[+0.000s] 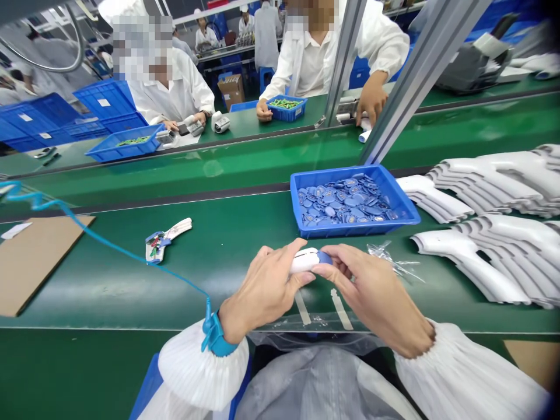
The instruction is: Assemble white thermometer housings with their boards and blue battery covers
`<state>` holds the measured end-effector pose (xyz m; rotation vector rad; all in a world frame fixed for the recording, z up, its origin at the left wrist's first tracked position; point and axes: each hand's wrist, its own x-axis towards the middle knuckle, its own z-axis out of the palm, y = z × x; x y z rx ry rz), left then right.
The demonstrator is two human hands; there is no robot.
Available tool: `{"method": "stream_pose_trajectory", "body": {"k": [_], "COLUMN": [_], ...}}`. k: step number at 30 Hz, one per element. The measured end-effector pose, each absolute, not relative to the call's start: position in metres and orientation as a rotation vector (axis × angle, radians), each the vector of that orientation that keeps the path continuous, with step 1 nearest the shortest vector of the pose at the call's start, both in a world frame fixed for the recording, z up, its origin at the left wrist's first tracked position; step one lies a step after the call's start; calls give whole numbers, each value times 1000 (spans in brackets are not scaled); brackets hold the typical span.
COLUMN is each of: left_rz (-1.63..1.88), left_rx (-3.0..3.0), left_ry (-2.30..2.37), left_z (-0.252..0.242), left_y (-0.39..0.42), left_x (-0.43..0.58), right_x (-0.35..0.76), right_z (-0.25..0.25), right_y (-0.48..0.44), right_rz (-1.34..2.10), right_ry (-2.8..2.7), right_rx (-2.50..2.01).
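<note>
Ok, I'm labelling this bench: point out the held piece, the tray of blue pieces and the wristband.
Held piece (305, 262): head view, its white body.
Tray of blue pieces (359, 228): head view, front wall.
Wristband (221, 340): head view, turquoise strap.

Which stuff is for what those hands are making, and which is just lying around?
Probably for the job:
white casing, in the left hand
blue end piece, in the right hand
blue tray of blue pieces
maybe stacked white shells

Seemingly just lying about:
cardboard
clear plastic scraps
</note>
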<state>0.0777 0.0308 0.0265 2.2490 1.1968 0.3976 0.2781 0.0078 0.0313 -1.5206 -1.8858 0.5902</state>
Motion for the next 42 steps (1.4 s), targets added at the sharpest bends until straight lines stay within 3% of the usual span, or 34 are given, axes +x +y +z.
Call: {"method": "stream_pose_trajectory", "body": {"k": [8,23,30,37,39,42], "left_rz": [345,468,982,821,833,1121], "left_rx": [2285,2471,2088,2175,2113,1996], "left_ry": [1108,1084,1679,1556,1482,1454], "left_z": [36,23,-17,-17,-9,-7], "left_y": [39,30,11,20,17,11], "left_x": [79,92,106,102,92,83], "right_x": [281,287,295,267,267,267], "right_z": [25,10,6,2,1,-3], "right_y": [1,-10,-29,-36,-31,-19], "right_rz": [436,538,853,1000,1239,1824], "right_ry": [-2019,-1908,-1973,-1835,-1571,-987], "right_rx": [-1358,-1370,-1467,-1498,-1623,-1696]}}
